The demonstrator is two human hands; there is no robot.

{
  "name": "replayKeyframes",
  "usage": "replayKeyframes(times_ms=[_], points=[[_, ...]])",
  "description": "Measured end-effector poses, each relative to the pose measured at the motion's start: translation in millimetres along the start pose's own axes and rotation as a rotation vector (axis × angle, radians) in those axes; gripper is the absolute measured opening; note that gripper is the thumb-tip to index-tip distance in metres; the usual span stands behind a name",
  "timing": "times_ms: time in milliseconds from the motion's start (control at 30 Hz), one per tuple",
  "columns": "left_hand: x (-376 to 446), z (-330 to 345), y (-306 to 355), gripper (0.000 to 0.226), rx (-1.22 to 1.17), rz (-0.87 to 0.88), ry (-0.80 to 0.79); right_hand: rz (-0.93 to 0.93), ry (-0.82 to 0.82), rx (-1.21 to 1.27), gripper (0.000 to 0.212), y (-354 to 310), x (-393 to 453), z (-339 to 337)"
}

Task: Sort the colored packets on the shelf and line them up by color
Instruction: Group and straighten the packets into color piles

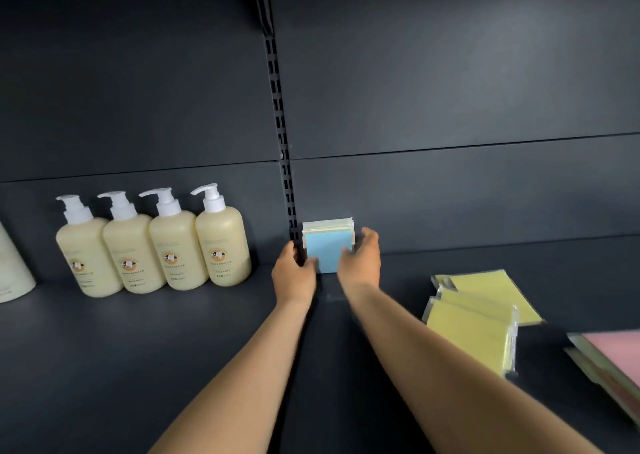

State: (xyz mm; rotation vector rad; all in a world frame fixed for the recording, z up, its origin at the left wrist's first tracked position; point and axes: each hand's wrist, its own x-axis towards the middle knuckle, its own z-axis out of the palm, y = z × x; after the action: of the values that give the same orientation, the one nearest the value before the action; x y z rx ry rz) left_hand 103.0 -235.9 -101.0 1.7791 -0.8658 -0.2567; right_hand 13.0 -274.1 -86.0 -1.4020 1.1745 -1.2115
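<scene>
A stack of blue packets (327,247) stands upright against the back panel of the dark shelf (173,342). My left hand (293,273) grips its left side and my right hand (360,258) grips its right side, fingers curled round the edges. Several yellow packets (474,329) lie flat in loose overlapping piles to the right. A pink packet (614,348) lies on top of pale ones at the right edge, partly cut off by the frame.
Several cream pump bottles (152,249) stand in a row at the back left, and part of a pale container (12,266) shows at the far left. A slotted upright (285,162) runs down the back panel just left of the blue stack.
</scene>
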Motion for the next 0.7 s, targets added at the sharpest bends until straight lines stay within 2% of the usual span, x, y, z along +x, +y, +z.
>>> replayKeyframes(times_ms=[167,267,367,500,600,700], points=[[-28.7,-32.2,20.1,0.046,0.167,0.133,-0.111,-0.136,-0.086,-0.408,0.045,-41.3,5.3,-75.1],[-44.5,-48.4,41.3,0.053,0.353,0.197,-0.307,-0.216,-0.239,-0.775,0.043,-57.1,-7.4,-133.3],[-63.3,-53.1,60.5,0.066,0.566,0.219,-0.53,-0.199,-0.39,-1.113,0.047,-57.3,-27.9,-182.6],[-90.6,-41.6,77.8,0.072,0.651,0.22,-0.681,-0.144,-0.45,-1.214,0.053,-52.8,-45.5,-230.3],[-110.1,-23.9,87.6,0.075,0.576,0.197,-0.717,-0.152,-0.451,-1.222,0.055,-50.4,-47.7,-248.5],[-122.3,-0.6,89.4,0.087,0.452,0.09,-0.744,-0.173,-0.48,-1.214,0.057,-44.8,-40.6,-257.4]])
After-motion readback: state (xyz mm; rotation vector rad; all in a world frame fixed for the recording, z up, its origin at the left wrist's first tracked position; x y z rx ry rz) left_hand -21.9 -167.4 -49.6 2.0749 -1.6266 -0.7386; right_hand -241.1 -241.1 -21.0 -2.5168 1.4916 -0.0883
